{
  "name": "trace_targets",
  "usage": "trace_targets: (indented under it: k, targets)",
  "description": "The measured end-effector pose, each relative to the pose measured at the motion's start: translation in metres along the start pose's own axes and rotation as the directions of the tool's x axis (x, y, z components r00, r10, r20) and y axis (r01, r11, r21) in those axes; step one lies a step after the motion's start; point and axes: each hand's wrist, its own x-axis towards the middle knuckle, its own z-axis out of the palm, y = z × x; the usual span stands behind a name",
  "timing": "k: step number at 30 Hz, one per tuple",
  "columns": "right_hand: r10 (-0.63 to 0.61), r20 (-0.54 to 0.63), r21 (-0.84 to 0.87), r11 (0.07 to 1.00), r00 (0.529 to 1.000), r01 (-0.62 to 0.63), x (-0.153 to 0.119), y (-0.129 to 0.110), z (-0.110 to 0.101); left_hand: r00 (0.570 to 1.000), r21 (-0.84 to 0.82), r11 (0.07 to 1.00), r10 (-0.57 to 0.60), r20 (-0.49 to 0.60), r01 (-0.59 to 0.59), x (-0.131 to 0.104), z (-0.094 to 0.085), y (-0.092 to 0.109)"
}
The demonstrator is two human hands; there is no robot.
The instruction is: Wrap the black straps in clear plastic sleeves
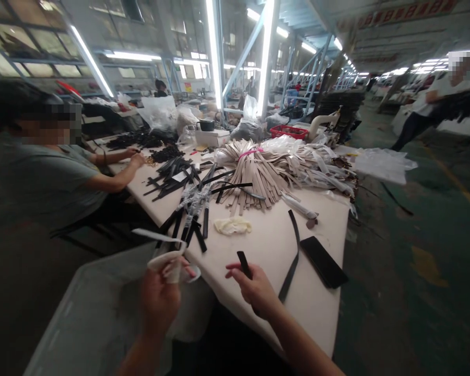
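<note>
My left hand is closed around a curled, whitish strip, whose loose end sticks out to the left above the fingers. What the strip is made of I cannot tell. In my right hand, a short black strap is pinched between thumb and fingers, over the table's near edge. To its right a long black strap lies curved on the table, beside a flat black rectangular stack. A crumpled pale-yellow cloth-like piece lies beyond my hands.
Plastic-wrapped black straps and a large bundle of beige straps cover the middle of the table. A translucent bin stands at lower left. Another person works at the left side. A red basket is at the back.
</note>
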Motion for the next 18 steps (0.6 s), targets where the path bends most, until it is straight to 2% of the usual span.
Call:
trace_targets:
  k: [2,4,6,10,12,14,18]
  targets:
    - [-0.015,0.061,0.144,0.99,0.998,0.006,0.006,-0.021,0.008,0.984,-0.143,0.989,-0.02,0.174,0.046,-0.003,0.031,0.023]
    - [-0.019,0.068,0.24,0.971,0.998,0.002,0.012,-0.033,0.006,0.927,-0.186,0.975,-0.043,0.372,0.12,-0.004,0.056,0.037]
    - [-0.043,0.009,0.256,0.966,0.999,0.04,0.017,-0.038,-0.005,0.869,-0.179,0.973,-0.041,0.492,0.148,-0.005,0.074,0.043]
    - [-0.131,-0.168,0.203,0.965,0.977,0.164,0.019,-0.041,-0.033,0.813,-0.247,0.955,0.011,0.582,0.164,-0.01,0.095,0.046]
    - [-0.129,-0.22,0.215,0.96,0.967,0.178,0.017,-0.044,-0.044,0.793,-0.289,0.935,0.014,0.609,0.206,-0.015,0.101,0.045]
    - [-0.067,-0.205,0.233,0.966,0.977,0.115,0.013,-0.044,-0.051,0.778,-0.303,0.923,0.006,0.629,0.237,-0.019,0.106,0.044]
    - [0.09,-0.062,0.203,0.976,0.994,-0.075,0.01,-0.035,-0.051,0.775,-0.292,0.93,0.014,0.632,0.222,-0.022,0.112,0.042]
